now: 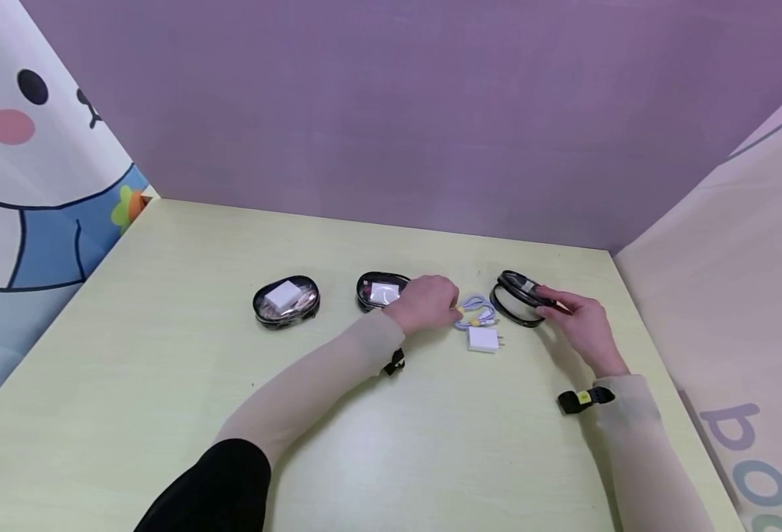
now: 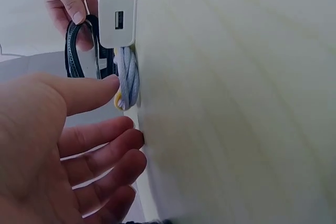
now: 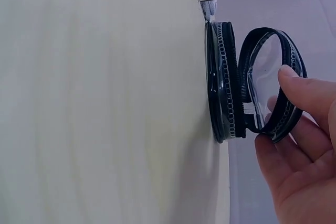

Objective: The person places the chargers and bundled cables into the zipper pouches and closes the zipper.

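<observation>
My right hand (image 1: 583,325) pinches the raised lid of a small oval zip case (image 1: 518,294) with clear sides and black trim. In the right wrist view the case (image 3: 223,82) stands unzipped, its lid folded back between thumb and fingers. My left hand (image 1: 430,301) is beside a coiled pale lavender cable (image 1: 477,310) with yellow parts. The left wrist view has the thumb tip right at the coil (image 2: 127,80), fingers loosely bent and spread apart from the thumb. A white USB charger plug (image 1: 484,339) lies just in front of the coil.
Two more clear oval cases with black trim, one at the left (image 1: 286,301) and one partly behind my left hand (image 1: 380,290), lie on the pale wooden table (image 1: 165,355), each showing a white block. A purple panel (image 1: 391,118) rises along the table's back edge.
</observation>
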`<act>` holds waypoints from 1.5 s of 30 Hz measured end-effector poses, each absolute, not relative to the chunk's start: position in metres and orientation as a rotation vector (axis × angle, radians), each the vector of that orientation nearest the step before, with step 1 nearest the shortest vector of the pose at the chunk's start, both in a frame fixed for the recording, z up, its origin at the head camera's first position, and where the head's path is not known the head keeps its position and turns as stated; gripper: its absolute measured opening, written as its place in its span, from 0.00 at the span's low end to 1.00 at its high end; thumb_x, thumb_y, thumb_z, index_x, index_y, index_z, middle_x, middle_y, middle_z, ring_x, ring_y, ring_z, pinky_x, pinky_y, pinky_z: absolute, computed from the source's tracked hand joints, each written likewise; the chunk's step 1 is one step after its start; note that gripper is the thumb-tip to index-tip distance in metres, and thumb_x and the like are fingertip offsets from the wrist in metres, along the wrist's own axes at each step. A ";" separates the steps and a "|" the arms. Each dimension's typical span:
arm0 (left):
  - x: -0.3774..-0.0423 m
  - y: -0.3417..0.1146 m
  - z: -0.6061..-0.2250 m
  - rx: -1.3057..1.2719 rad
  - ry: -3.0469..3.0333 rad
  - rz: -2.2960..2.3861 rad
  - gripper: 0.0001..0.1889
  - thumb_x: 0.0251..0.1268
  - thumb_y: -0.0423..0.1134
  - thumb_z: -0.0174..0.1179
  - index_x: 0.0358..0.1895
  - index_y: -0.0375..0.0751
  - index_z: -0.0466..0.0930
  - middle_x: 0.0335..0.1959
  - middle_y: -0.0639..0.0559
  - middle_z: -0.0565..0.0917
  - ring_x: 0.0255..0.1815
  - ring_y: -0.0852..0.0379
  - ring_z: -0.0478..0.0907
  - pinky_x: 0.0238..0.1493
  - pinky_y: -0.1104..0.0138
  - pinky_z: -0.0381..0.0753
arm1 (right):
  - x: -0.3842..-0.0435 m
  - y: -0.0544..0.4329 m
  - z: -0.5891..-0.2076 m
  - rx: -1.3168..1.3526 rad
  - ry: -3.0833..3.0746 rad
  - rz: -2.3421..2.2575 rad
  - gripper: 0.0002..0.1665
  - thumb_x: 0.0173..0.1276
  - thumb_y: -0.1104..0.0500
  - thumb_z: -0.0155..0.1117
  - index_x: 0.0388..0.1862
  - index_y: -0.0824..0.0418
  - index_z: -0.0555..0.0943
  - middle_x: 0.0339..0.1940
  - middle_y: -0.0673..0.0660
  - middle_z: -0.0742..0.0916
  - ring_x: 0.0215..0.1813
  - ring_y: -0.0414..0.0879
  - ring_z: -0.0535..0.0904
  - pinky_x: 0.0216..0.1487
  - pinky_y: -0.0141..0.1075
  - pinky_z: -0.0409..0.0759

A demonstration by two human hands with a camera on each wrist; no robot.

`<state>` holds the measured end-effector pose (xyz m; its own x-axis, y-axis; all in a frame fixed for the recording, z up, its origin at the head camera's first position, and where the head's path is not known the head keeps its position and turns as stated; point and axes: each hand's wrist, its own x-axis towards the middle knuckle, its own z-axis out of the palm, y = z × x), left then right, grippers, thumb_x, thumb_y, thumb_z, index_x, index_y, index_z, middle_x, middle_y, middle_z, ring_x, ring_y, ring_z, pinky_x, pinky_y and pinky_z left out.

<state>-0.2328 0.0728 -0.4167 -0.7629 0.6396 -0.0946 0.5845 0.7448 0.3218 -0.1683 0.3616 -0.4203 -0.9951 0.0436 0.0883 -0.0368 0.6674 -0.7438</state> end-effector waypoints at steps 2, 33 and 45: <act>-0.234 0.074 -0.418 0.933 2.733 0.447 0.12 0.66 0.52 0.65 0.34 0.49 0.84 0.30 0.60 0.81 0.31 0.60 0.76 0.32 0.67 0.75 | -0.169 0.362 -0.421 -0.006 -2.778 1.236 0.23 0.68 0.55 0.70 0.60 0.59 0.83 0.62 0.59 0.82 0.65 0.52 0.75 0.51 0.17 0.70; -0.240 0.077 -0.415 1.033 2.691 0.795 0.12 0.72 0.39 0.59 0.53 0.44 0.86 0.45 0.55 0.82 0.47 0.60 0.77 0.50 0.68 0.75 | -0.167 0.352 -0.423 0.068 -2.742 1.311 0.22 0.69 0.55 0.68 0.60 0.59 0.83 0.59 0.60 0.84 0.57 0.31 0.76 0.49 0.20 0.72; -0.244 0.088 -0.419 0.969 2.629 0.910 0.10 0.71 0.41 0.61 0.47 0.44 0.88 0.39 0.58 0.86 0.40 0.63 0.79 0.47 0.70 0.76 | -0.162 0.336 -0.419 0.153 -2.695 1.438 0.21 0.69 0.58 0.68 0.59 0.61 0.83 0.58 0.62 0.84 0.52 0.32 0.78 0.45 0.21 0.76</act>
<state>-0.2444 0.0879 -0.4192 -0.7666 0.6415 0.0274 0.5211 0.5967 0.6102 -0.1622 0.3364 -0.4192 -0.9916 -0.0488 0.1201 -0.1270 0.5539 -0.8228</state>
